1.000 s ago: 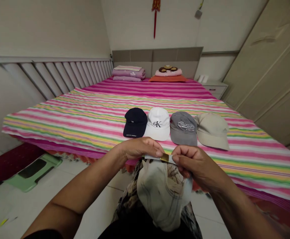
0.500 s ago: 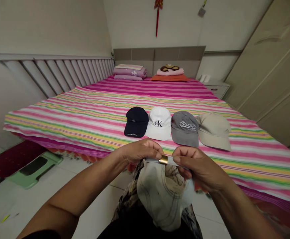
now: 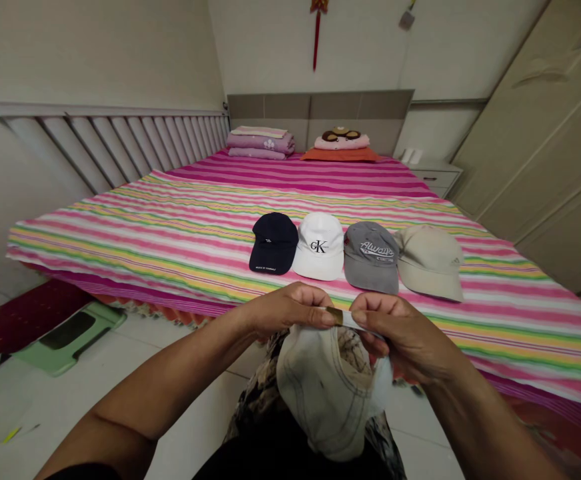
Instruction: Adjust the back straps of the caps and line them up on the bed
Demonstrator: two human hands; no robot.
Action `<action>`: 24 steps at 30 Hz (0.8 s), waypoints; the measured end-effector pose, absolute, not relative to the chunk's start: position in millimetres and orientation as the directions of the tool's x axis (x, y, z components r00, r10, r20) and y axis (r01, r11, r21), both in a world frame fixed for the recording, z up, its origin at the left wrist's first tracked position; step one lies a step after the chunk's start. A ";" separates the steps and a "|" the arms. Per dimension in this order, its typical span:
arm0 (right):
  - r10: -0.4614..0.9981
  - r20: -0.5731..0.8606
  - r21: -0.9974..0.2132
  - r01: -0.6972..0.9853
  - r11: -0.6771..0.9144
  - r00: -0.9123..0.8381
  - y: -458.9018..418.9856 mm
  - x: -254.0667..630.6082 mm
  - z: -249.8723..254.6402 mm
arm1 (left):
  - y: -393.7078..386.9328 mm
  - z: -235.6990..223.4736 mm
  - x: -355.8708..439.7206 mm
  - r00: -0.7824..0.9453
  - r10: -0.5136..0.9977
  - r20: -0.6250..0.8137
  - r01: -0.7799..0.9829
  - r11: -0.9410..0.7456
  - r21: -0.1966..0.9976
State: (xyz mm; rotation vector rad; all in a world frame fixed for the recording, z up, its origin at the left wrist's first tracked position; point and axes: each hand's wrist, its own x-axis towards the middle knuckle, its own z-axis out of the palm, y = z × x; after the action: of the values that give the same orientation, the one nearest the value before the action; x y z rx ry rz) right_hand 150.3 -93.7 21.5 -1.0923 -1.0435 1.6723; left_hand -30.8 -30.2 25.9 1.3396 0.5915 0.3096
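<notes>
A pale, whitish baseball cap (image 3: 318, 393) hangs between my hands in front of my lap, its back strap uppermost. My left hand (image 3: 295, 310) pinches the strap just left of a gold-coloured buckle (image 3: 336, 316), thumb against the buckle's edge. My right hand (image 3: 395, 328) is closed on the strap to the buckle's right. On the bed beyond lie a navy cap (image 3: 274, 243), a white cap (image 3: 319, 247) with black letters, a grey cap (image 3: 371, 257) with white lettering and a beige cap (image 3: 430, 262), side by side.
The bed (image 3: 170, 233) has a striped cover. Folded purple bedding (image 3: 260, 143) and a pink and orange pile (image 3: 340, 150) sit by the headboard. A green stool (image 3: 70, 337) stands on the floor at left. A white nightstand (image 3: 438, 179) is at the far right corner.
The buckle and my left thumb have shifted slightly right, closer to my right hand. Both hands still hold the strap. The caps on the bed stay in place.
</notes>
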 end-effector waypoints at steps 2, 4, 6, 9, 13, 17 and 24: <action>0.943 -0.224 -0.938 -0.209 -0.278 -0.246 -93.9 150.8 21.5 | -30.4 23.1 -30.4 0.814 0.535 -0.225 0.098 0.255 0.962; 0.944 -0.225 -0.939 -0.206 -0.276 -0.240 -94.0 150.8 21.5 | -31.0 22.1 -29.5 0.809 0.538 -0.236 0.086 0.288 0.954; 0.944 -0.226 -0.941 -0.197 -0.275 -0.240 -94.3 150.4 21.6 | -32.1 22.6 -28.3 0.801 0.547 -0.244 0.077 0.311 0.947; 0.944 -0.220 -0.942 -0.196 -0.271 -0.244 -94.6 151.0 21.7 | -33.3 23.2 -26.7 0.786 0.569 -0.242 0.058 0.322 0.945; 0.931 -0.183 -0.939 -0.225 -0.261 -0.316 -91.4 161.2 13.9 | -28.5 18.9 -25.9 0.790 0.578 -0.205 -0.027 0.366 0.930; 0.870 -0.148 -0.948 -0.182 -0.260 -0.471 -82.4 177.7 -7.9 | -13.1 12.1 -27.5 0.771 0.621 -0.140 -0.180 0.424 0.888; 0.964 -0.072 -0.900 -0.399 -0.173 -0.255 -78.0 180.9 -8.9 | 11.3 13.3 -38.0 0.826 0.551 -0.115 -0.212 0.494 0.843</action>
State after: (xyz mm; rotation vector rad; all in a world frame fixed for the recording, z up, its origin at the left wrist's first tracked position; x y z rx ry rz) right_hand 180.9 -78.0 -8.9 -0.8451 -0.9769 1.6478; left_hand -38.0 11.3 13.3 0.9482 0.3985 0.4777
